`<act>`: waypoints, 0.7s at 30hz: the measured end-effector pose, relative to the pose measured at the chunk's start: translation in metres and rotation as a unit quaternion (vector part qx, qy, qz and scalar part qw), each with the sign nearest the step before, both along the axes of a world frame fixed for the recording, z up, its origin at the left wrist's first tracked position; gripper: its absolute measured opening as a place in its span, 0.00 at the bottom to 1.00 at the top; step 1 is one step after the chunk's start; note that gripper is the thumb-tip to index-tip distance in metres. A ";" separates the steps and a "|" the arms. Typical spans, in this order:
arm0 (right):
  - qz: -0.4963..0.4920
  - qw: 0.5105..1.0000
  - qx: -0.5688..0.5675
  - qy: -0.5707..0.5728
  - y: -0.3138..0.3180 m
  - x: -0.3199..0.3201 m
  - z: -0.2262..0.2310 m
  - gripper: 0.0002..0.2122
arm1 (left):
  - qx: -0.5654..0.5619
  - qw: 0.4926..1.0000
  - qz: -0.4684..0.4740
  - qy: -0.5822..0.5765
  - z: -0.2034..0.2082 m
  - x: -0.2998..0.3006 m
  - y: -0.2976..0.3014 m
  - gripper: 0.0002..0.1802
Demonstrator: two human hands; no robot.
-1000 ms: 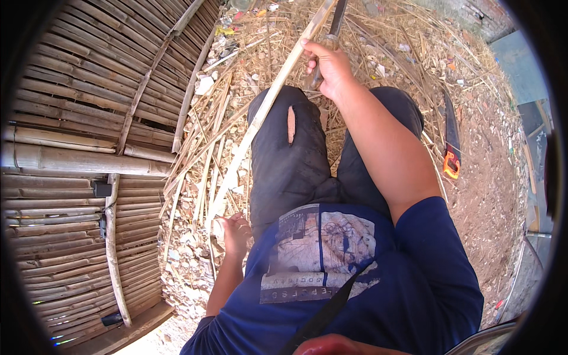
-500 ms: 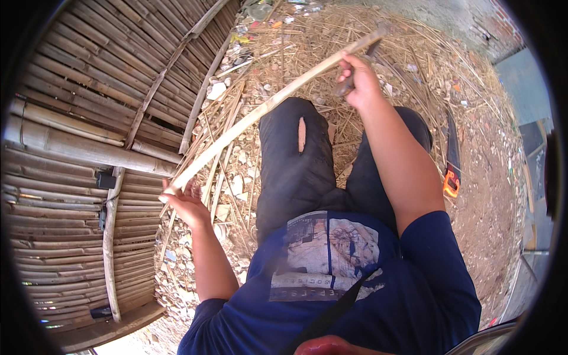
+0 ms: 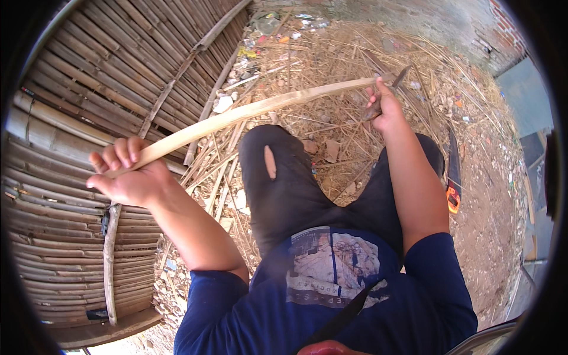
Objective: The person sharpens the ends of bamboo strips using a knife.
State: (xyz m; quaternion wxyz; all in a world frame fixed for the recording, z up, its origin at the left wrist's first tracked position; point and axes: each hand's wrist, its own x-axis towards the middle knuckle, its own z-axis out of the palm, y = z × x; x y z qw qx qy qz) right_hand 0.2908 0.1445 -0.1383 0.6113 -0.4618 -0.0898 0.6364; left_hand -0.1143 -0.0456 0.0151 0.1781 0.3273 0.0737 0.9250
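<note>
A long, pale bamboo strip spans the space above my knees, bowing slightly upward. Its near end rests in my left hand, palm up, the fingers curled loosely over it and the thumb stretched out. My right hand is at the far end, closed round the dark handle of a knife. The blade points up and to the right beside the strip's tip. Thumb and forefinger of that hand touch the strip, but I cannot tell how firmly they pinch it.
A bamboo-slat wall stands close on the left. Split bamboo and straw litter the ground ahead. An orange-handled handsaw lies right of my right knee. Beyond are a masonry wall and bluish panels.
My left hand has moved left and up, nearer my head, with the strip's near end. The right hand has shifted right and slightly down with the knife. The strip now slopes less.
</note>
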 end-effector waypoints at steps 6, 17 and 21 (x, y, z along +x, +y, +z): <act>-0.019 0.996 -0.026 -0.089 0.002 0.040 -0.042 0.10 | -0.080 0.994 0.072 0.001 0.024 0.027 0.039 0.35; 0.039 0.985 -0.024 -0.166 -0.039 0.082 -0.038 0.12 | -0.207 0.975 0.034 0.077 -0.023 0.123 0.128 0.40; 0.076 0.979 -0.050 -0.183 -0.039 0.076 -0.031 0.11 | -0.254 0.960 0.021 0.115 -0.035 0.146 0.149 0.36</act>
